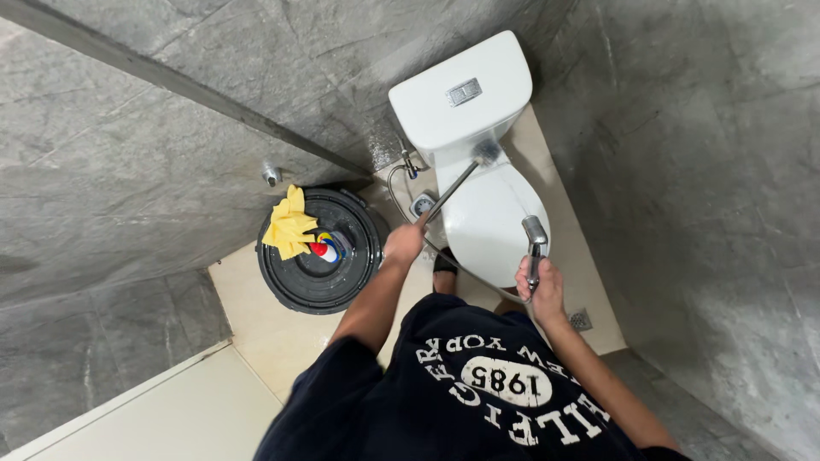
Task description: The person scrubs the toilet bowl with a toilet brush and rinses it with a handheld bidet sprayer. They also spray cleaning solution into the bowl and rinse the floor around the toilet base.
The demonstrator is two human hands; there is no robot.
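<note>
My left hand [403, 243] grips the handle of a long toilet brush [457, 181]; its bristle head rests at the back of the white toilet [495, 224], where the closed lid meets the tank [459, 90]. In my right hand [538, 286] is a chrome hand-held spray nozzle [535, 239], held over the right side of the lid. Its hose runs under my arms toward the wall valve [412, 166].
A black round bin lid [318, 252] to the left of the toilet carries a yellow cloth [289, 224] and a small bottle with a red cap [325, 248]. Grey stone walls close in on both sides. A floor drain [581, 320] lies right of my leg.
</note>
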